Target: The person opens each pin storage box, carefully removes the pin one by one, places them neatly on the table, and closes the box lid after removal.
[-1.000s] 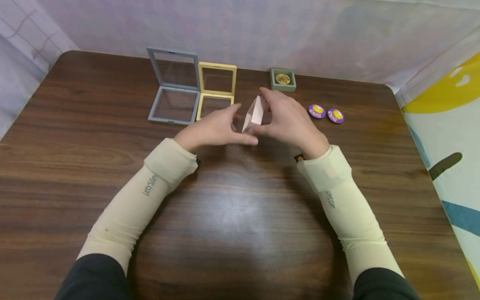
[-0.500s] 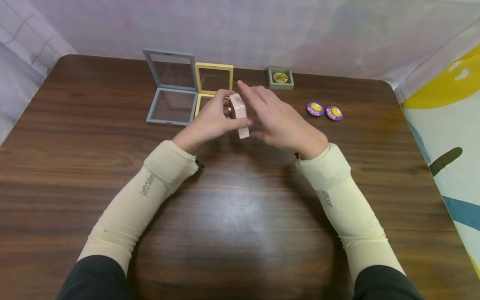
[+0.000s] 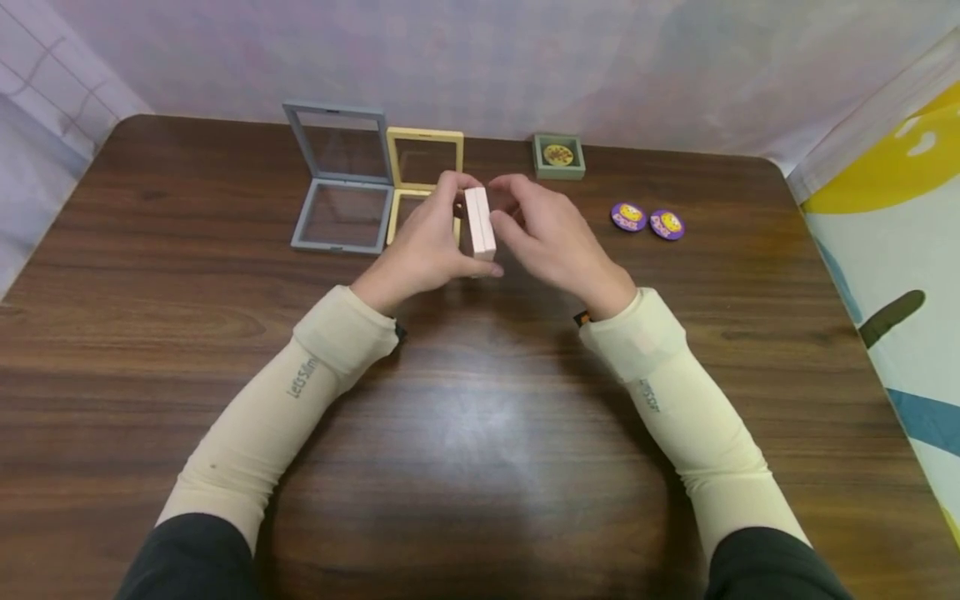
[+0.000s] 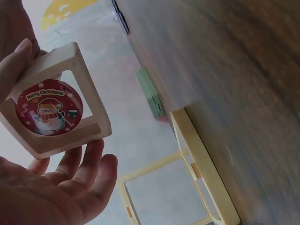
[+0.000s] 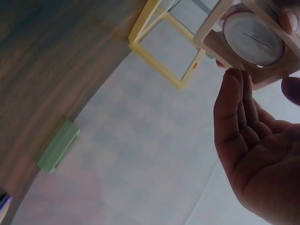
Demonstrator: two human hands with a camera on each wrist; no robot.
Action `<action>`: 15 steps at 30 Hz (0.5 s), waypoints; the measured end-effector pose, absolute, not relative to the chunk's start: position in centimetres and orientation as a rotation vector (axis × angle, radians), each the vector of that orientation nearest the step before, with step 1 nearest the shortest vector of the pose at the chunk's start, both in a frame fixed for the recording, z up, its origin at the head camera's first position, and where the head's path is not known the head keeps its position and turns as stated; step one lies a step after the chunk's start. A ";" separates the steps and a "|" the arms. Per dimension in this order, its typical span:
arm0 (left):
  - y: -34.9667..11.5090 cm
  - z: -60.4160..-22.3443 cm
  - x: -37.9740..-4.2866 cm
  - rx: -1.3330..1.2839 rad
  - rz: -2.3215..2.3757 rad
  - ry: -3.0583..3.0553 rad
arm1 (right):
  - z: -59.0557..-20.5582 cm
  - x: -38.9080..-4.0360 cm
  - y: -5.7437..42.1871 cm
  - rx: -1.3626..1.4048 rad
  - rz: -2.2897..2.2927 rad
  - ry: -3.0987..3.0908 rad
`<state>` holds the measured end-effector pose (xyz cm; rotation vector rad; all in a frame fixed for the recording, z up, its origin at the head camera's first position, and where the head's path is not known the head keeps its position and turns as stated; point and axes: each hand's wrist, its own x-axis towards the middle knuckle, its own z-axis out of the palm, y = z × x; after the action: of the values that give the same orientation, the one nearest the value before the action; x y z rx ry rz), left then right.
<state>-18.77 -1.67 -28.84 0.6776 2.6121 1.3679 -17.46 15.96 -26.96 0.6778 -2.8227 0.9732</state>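
My left hand [image 3: 423, 250] holds a small pale pink display frame [image 3: 480, 223] on edge above the table, thumb on the near side and fingers around the far side. Its two halves lie together, a seam along the edge. In the left wrist view, a round red badge [image 4: 49, 108] with a snowman and "Merry Christmas" sits inside the frame; its pale back [image 5: 253, 37] shows in the right wrist view. My right hand [image 3: 551, 233] is beside the frame, fingers bent, thumb and fingertips right at its edge without wrapping round it.
A grey-blue display frame [image 3: 307, 215] and a yellow one [image 3: 425, 133] stand unfolded at the back left of the wooden table [image 3: 480, 433]. At the back right is a green frame [image 3: 558, 173] with a round yellow piece inside. Two purple badges [image 3: 628, 217] lie farther right.
The pink frame has gone from a wedge-like gap to halves together. It has shifted left from between both hands into my left hand's grip, and my right fingers have bent in.
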 end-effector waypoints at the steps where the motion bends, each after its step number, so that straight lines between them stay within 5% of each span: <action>1: -1.7 -28.9 -18.7 0.698 1.375 2.622 | -27.0 -17.5 15.9 0.649 0.987 -2.847; 15: -1.6 -28.8 -18.4 0.798 1.335 2.673 | -27.2 -17.5 15.7 0.533 1.115 -3.041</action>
<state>-18.44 -1.58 -28.75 0.7982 2.6725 1.3351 -17.50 15.71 -27.16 0.5334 -3.0414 1.1151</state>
